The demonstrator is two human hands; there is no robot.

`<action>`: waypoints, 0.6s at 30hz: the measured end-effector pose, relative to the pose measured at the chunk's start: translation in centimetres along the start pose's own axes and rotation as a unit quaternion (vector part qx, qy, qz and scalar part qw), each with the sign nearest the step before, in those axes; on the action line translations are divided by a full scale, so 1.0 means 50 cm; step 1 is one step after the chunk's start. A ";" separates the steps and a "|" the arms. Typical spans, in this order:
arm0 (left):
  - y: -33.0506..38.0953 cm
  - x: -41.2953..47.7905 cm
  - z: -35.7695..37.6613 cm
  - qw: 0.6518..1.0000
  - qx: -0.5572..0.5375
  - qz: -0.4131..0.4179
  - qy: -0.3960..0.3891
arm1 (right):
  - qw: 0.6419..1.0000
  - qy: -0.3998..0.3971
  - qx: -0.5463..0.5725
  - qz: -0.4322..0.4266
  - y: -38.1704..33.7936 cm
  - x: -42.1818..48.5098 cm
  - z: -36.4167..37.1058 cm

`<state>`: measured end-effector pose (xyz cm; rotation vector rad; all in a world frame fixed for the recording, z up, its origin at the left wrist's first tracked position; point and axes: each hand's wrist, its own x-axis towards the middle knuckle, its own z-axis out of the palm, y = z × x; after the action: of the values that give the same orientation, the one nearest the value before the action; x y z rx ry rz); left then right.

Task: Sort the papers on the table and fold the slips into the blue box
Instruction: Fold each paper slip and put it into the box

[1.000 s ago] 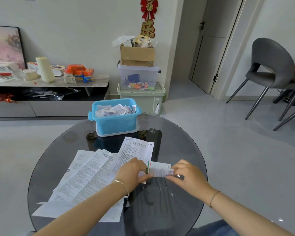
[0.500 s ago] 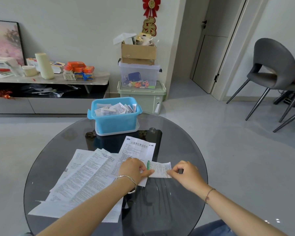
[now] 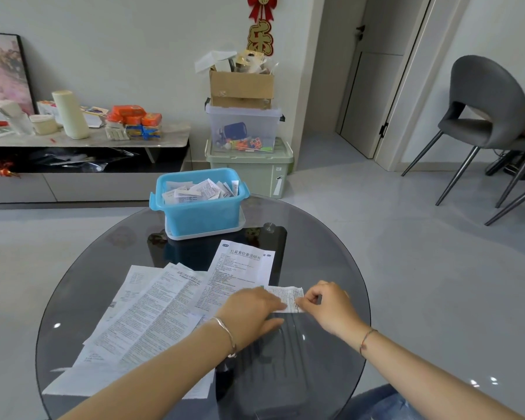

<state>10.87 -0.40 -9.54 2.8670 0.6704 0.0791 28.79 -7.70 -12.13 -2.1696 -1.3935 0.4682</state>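
A small printed slip [image 3: 287,298] lies on the round glass table [image 3: 331,268] between my hands. My left hand [image 3: 252,313] rests flat over its left part, fingers stretched toward its middle. My right hand [image 3: 328,304] pinches the slip's right edge with curled fingers. Several large printed sheets [image 3: 152,313] fan out to the left, and one leaflet [image 3: 243,265] lies just behind the slip. The blue box [image 3: 200,204] stands at the table's far side on a clear lid, holding several folded slips.
Beyond the table stand stacked storage bins with a cardboard box [image 3: 243,86] on top. A low cabinet [image 3: 82,144] with clutter lines the left wall. A grey chair [image 3: 485,116] stands at the right.
The slip has come down onto the glass. My left hand has slid rightward over it and flattened; my right hand stays at the right edge.
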 end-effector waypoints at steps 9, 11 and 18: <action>0.008 -0.027 0.003 0.986 0.117 0.037 -0.114 | 0.996 0.039 -0.024 -0.080 0.004 -0.014 -0.003; 0.008 -0.024 0.001 0.983 0.132 0.045 -0.119 | 0.978 0.090 -0.073 -0.172 0.013 -0.020 -0.010; 0.007 -0.026 0.003 0.983 0.128 0.044 -0.121 | 0.898 0.061 -0.219 -0.377 0.035 -0.060 -0.003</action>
<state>9.87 -1.33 -9.61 3.0757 0.5393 -0.3642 28.91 -11.04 -13.00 -1.6968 -2.2519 -0.2969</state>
